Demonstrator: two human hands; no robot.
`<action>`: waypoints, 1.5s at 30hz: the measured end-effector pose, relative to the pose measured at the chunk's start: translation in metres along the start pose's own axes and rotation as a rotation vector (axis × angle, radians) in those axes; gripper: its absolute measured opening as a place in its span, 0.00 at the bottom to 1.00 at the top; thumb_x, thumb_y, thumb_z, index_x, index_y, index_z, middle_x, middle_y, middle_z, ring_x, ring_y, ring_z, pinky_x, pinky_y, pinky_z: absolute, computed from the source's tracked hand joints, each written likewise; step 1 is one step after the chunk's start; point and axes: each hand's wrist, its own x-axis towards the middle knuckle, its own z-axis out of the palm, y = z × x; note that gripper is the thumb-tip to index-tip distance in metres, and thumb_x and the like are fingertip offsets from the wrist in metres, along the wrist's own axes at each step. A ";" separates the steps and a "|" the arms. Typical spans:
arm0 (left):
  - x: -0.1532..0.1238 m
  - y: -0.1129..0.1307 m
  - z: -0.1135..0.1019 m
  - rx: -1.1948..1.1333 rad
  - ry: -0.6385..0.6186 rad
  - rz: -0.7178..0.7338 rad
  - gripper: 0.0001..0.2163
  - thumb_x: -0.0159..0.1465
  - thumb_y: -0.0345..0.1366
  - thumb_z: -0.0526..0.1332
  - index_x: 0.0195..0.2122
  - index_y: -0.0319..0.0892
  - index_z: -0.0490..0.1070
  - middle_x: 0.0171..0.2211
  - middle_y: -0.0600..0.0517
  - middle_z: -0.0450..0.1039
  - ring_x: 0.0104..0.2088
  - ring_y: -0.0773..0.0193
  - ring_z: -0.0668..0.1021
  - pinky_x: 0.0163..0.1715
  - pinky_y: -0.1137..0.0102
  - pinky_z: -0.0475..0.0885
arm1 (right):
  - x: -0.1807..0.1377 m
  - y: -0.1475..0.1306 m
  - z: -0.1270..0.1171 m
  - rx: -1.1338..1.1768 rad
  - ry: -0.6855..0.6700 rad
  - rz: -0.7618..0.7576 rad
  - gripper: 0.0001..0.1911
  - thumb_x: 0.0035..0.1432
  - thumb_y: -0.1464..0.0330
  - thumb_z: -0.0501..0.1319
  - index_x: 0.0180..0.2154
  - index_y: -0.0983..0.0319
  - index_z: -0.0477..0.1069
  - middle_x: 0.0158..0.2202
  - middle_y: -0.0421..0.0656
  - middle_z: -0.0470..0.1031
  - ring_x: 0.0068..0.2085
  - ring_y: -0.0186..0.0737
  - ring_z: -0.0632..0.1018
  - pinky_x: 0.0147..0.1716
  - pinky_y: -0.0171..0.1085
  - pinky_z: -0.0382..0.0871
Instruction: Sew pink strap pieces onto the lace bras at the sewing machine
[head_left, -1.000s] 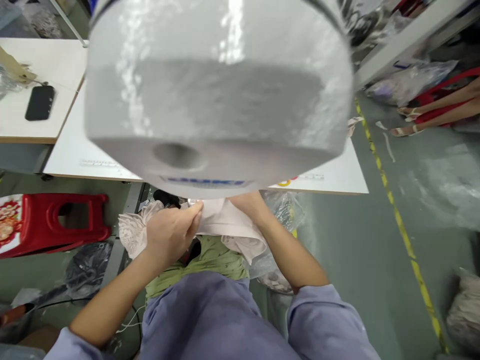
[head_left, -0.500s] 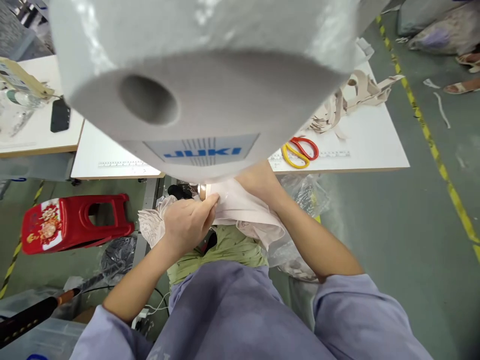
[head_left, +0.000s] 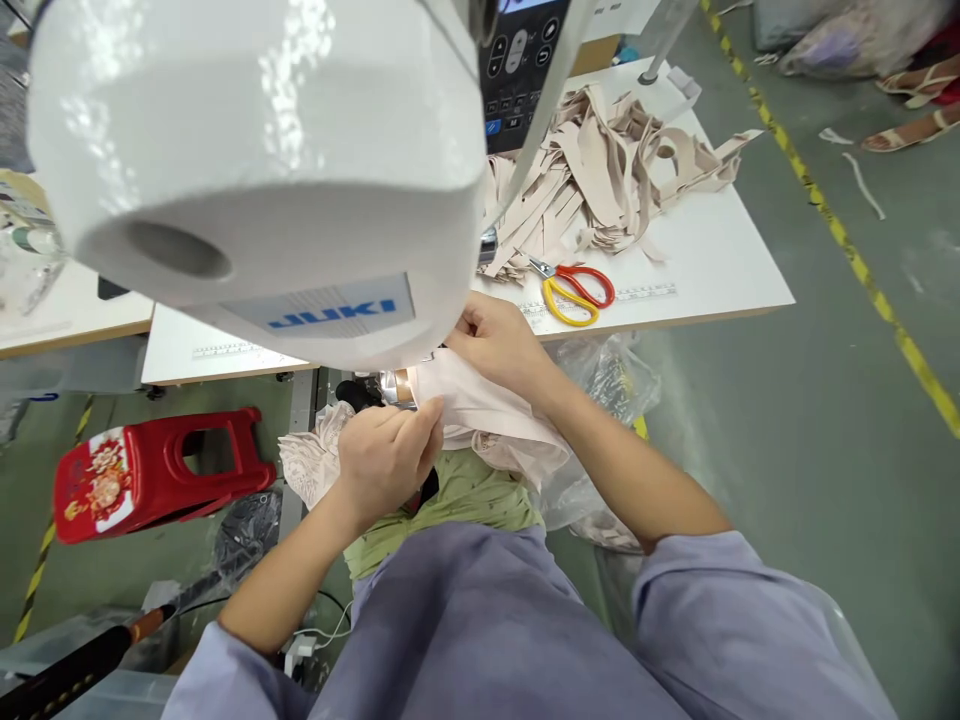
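A pale pink garment (head_left: 487,395) hangs below the head of a white sewing machine (head_left: 285,250), its lace part bunched at the left. My left hand (head_left: 390,450) pinches the near edge of the cloth, thumb and fingers pressed together. On the far side, my right hand (head_left: 499,340) is closed on the same garment close to the machine head, its fingertips partly hidden. The needle area is hidden behind the machine head. Metal machine parts (head_left: 397,387) show just left of the cloth.
Scissors (head_left: 577,295) with red and yellow handles lie on the white table (head_left: 720,250), before a heap of beige fabric strips (head_left: 607,170). A control panel (head_left: 517,75) stands behind the machine. At the left is a red stool (head_left: 165,470); plastic bags (head_left: 607,385) hang at the right.
My view has shifted, so the machine head appears further left and the fabric strips, control panel and scissor blades show. Both hands keep hold of the garment, nearly in place.
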 end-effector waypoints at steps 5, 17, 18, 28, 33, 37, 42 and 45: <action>-0.009 -0.001 -0.002 -0.076 0.008 -0.052 0.08 0.68 0.30 0.58 0.45 0.39 0.74 0.19 0.56 0.72 0.20 0.67 0.72 0.24 0.69 0.60 | -0.001 0.002 0.000 0.032 -0.002 0.042 0.06 0.59 0.64 0.63 0.32 0.60 0.72 0.22 0.34 0.65 0.26 0.32 0.65 0.27 0.33 0.56; -0.037 -0.006 -0.027 -0.744 -0.116 -0.710 0.12 0.72 0.41 0.56 0.52 0.44 0.73 0.23 0.55 0.73 0.18 0.69 0.70 0.18 0.74 0.63 | -0.063 0.002 0.031 0.684 -0.036 0.468 0.20 0.58 0.48 0.60 0.34 0.58 0.64 0.25 0.35 0.66 0.24 0.33 0.65 0.22 0.32 0.60; -0.039 -0.007 -0.028 -0.767 -0.122 -0.717 0.12 0.71 0.41 0.56 0.50 0.44 0.74 0.24 0.54 0.75 0.19 0.69 0.71 0.19 0.74 0.64 | -0.069 0.001 0.034 0.728 -0.029 0.504 0.21 0.58 0.47 0.60 0.33 0.58 0.63 0.25 0.35 0.65 0.23 0.33 0.64 0.21 0.32 0.59; -0.045 0.007 -0.029 -0.675 -0.291 -0.441 0.23 0.62 0.46 0.67 0.56 0.43 0.69 0.44 0.46 0.79 0.42 0.57 0.80 0.41 0.65 0.74 | -0.126 0.001 0.049 0.591 0.010 0.293 0.11 0.63 0.55 0.61 0.39 0.55 0.71 0.31 0.39 0.73 0.29 0.37 0.73 0.29 0.36 0.70; -0.050 0.009 -0.009 -0.377 -0.267 -0.175 0.07 0.66 0.35 0.58 0.31 0.42 0.73 0.24 0.52 0.74 0.27 0.62 0.76 0.29 0.67 0.66 | -0.148 0.000 0.034 0.066 0.014 -0.404 0.04 0.62 0.67 0.64 0.38 0.51 0.77 0.37 0.43 0.79 0.41 0.47 0.81 0.40 0.47 0.76; -0.055 0.001 -0.003 -0.174 -0.042 -0.013 0.11 0.67 0.32 0.54 0.28 0.43 0.70 0.20 0.54 0.70 0.24 0.64 0.71 0.31 0.67 0.66 | -0.147 -0.002 0.027 -0.104 0.020 -0.740 0.12 0.58 0.74 0.67 0.41 0.53 0.77 0.34 0.40 0.80 0.39 0.43 0.83 0.41 0.44 0.80; -0.056 -0.001 -0.005 -0.194 0.031 -0.009 0.11 0.67 0.31 0.53 0.28 0.42 0.69 0.20 0.55 0.70 0.24 0.65 0.71 0.31 0.68 0.66 | -0.146 -0.007 0.030 -0.160 0.029 -0.827 0.12 0.57 0.77 0.67 0.41 0.57 0.77 0.36 0.40 0.81 0.41 0.41 0.83 0.43 0.42 0.80; -0.057 -0.001 -0.003 -0.229 -0.002 -0.022 0.11 0.67 0.32 0.53 0.28 0.42 0.70 0.20 0.55 0.70 0.24 0.65 0.71 0.32 0.68 0.66 | -0.148 -0.010 0.030 -0.162 0.029 -0.826 0.15 0.57 0.77 0.68 0.44 0.56 0.76 0.37 0.40 0.81 0.42 0.42 0.83 0.45 0.42 0.80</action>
